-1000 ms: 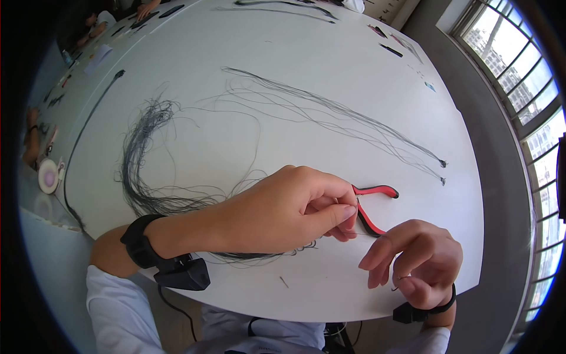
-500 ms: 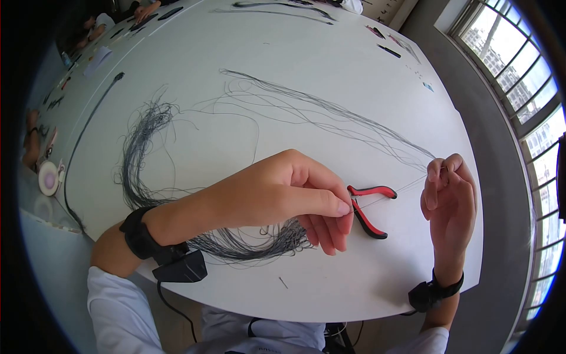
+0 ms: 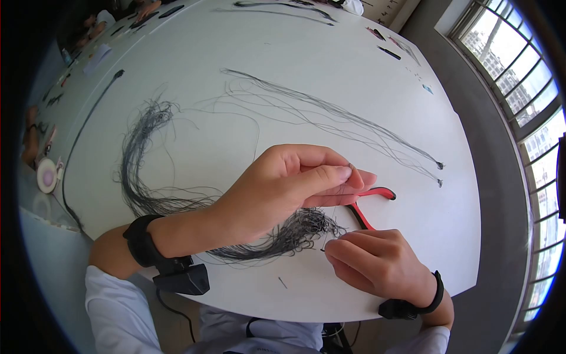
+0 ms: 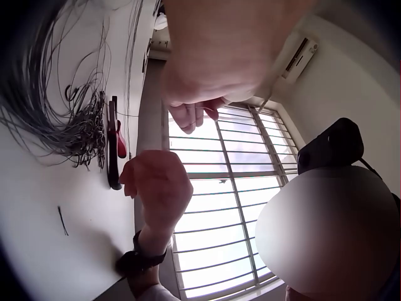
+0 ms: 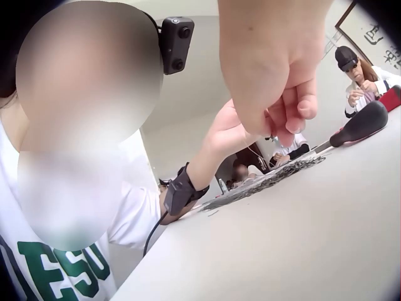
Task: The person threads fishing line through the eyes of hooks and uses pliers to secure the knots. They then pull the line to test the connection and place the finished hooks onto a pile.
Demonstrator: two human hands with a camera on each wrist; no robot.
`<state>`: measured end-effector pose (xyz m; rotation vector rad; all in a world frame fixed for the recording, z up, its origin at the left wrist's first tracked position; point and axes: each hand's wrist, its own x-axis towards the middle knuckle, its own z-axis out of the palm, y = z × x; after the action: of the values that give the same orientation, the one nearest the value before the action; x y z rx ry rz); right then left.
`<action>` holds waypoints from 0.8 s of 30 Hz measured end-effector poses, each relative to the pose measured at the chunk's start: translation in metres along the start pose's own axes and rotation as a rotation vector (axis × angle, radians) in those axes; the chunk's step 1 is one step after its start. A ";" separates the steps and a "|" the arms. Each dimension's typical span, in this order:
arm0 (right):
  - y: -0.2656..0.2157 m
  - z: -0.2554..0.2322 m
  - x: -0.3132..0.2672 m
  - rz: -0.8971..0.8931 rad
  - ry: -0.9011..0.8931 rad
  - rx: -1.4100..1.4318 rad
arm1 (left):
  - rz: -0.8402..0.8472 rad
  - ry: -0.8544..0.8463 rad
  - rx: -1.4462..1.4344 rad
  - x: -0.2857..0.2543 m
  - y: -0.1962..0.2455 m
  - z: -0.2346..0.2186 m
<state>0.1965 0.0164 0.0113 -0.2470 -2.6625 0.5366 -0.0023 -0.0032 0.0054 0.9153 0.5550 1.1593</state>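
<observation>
My left hand (image 3: 295, 183) is raised over the table, its thumb and index fingertip pinching a thin dark strand (image 3: 343, 190). Lower and to the right, my right hand (image 3: 380, 262) has its fingers curled together, pinching the strand's lower part. A small dark tip (image 3: 323, 250) sticks out beside its fingertips. Behind the hands lie red-and-black pliers (image 3: 361, 217), partly covered by the left fingers. A thick bundle of dark strands (image 3: 138, 153) curves across the table under the left forearm, its curly end (image 3: 309, 227) close to the right hand.
Longer loose strands (image 3: 336, 109) stretch across the middle of the table (image 3: 330, 53), with knotted ends (image 3: 440, 166) at the right. A short offcut (image 3: 283, 282) lies near the front edge. A white-and-purple spool (image 3: 47, 176) stands at the left. Other people sit at the far side.
My right hand swung up and out to the right, drawing the strand, then came back down beside the left hand. The left hand has risen slightly and turned, still pinching the strand.
</observation>
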 end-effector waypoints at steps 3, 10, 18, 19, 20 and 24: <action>-0.005 -0.007 0.000 0.026 0.011 0.059 | -0.045 -0.009 0.243 -0.002 -0.001 0.004; -0.009 -0.027 -0.001 0.128 0.140 -0.011 | -0.240 -0.172 0.442 -0.008 0.009 0.017; 0.001 -0.027 -0.005 0.024 0.152 -0.191 | -0.317 -0.217 0.346 -0.006 0.009 0.012; 0.002 -0.027 -0.005 0.013 0.151 -0.201 | -0.332 -0.224 0.354 -0.006 0.010 0.011; 0.003 -0.026 -0.005 0.013 0.151 -0.202 | -0.332 -0.225 0.355 -0.005 0.009 0.011; 0.011 -0.021 -0.005 -0.004 0.191 -0.213 | -0.292 -0.186 0.322 -0.007 0.005 0.010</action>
<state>0.2112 0.0320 0.0232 -0.3369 -2.5308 0.2142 0.0006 -0.0128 0.0141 1.1602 0.7091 0.7242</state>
